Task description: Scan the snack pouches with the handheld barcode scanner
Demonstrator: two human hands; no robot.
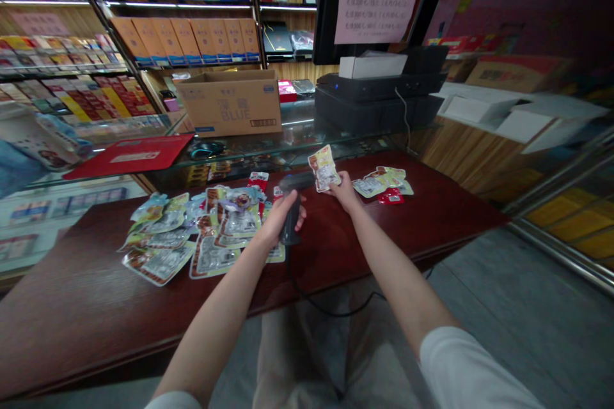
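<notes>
My left hand (279, 218) is wrapped round the handle of a black barcode scanner (290, 220), its head facing right and its cord hanging over the table edge. In my right hand (343, 190) I grip a small snack packet (325, 168) by its lower right corner, held up just in front of the scanner's head. A heap of snack packets (238, 220), yellow, brown and silver, lies on the table to the left of and partly behind my left hand. Beyond my right hand rests a smaller group of packets (384, 181), with a red one (391, 196) among them.
The dark red table (336, 236) meets a glass counter at the back. On the counter stand a cardboard box (230, 105), a red folder (132, 156), a computer mouse (206, 150) and a black cash drawer (369, 108) below a monitor. Shelves of boxed goods line the wall.
</notes>
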